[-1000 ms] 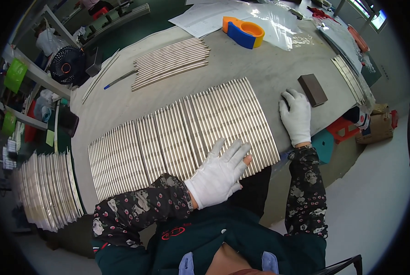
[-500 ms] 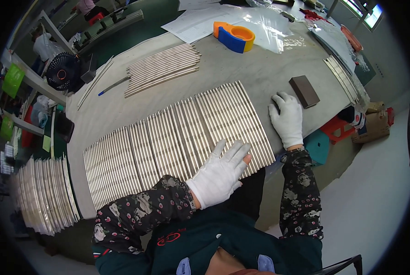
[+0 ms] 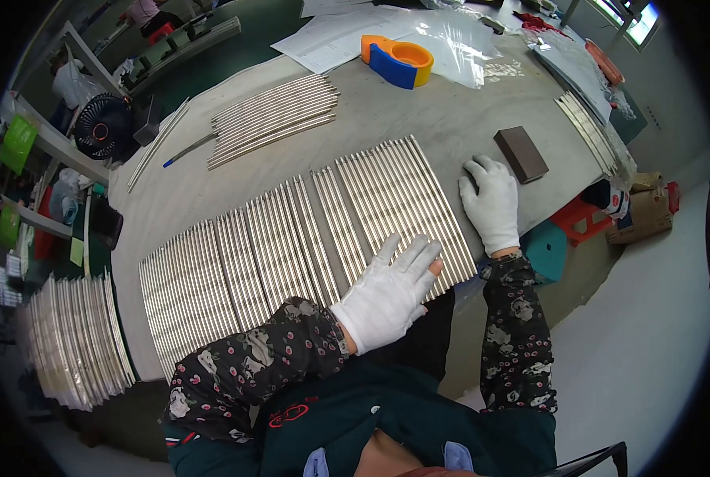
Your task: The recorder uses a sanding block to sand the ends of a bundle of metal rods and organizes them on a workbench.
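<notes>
While a long row of metal rods (image 3: 275,246) is laid along the near edge of the bench (image 3: 442,119), its right-hand part is covered by the white-gloved left hand (image 3: 386,298). That hand's grip is wide, with the palm turned down and the fingers slightly spread over the metal. The rods are set side by side and are parted into groups by narrow gaps.

The right hand (image 3: 491,203), gloved too, is rested on the bench beyond the row's right end; its grip is loose, thumb and fingers apart, and a dark brown block (image 3: 522,153) is placed just beside the fingers.

The bench is surfaced in dull grey. Farther back, a smaller batch of rods (image 3: 274,119) is laid, with a blue-ended pen (image 3: 189,149) set at its left side. Papers (image 3: 335,40), clear plastic (image 3: 458,52) and an orange and blue tape holder (image 3: 397,61) are spread along the far side.

At the left, a stack (image 3: 77,342) is seen, apparently wrapped rods, though it is blurred near the rim. A dark fan (image 3: 103,127) is stood behind the bench's left corner. At the right, a red stool (image 3: 579,221) and a cardboard box (image 3: 645,215) are placed beyond the bench's edge.
</notes>
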Action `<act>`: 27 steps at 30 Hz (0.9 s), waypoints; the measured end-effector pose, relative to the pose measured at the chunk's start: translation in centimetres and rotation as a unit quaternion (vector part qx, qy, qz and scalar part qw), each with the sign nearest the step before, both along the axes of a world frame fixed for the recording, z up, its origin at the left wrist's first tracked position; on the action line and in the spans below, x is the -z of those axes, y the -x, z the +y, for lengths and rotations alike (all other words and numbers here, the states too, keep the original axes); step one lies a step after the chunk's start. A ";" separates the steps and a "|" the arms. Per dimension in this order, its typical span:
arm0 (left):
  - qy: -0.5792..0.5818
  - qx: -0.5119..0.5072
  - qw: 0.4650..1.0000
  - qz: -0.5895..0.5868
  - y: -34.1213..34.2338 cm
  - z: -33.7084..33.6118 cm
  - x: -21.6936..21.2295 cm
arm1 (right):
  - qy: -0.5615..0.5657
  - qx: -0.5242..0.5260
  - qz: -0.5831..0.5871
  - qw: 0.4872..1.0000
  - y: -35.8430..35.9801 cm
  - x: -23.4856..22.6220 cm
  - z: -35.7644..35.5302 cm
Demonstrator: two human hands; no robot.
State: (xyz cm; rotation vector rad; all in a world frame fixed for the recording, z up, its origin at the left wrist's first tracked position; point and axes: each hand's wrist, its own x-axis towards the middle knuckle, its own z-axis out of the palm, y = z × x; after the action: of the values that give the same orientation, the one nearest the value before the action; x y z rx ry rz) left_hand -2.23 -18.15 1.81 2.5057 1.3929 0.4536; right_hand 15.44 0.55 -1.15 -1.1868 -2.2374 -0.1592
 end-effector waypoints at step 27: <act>-0.079 -0.535 0.819 0.193 25.0 -24.0 -4.9 | 0.077 -0.048 -0.032 0.995 -3.0 3.1 2.3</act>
State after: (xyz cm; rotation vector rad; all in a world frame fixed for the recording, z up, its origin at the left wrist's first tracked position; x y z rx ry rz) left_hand -27.21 -42.16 6.73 1.6865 2.9810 0.2183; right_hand 18.46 2.82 -4.27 -1.1642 -2.3930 0.0147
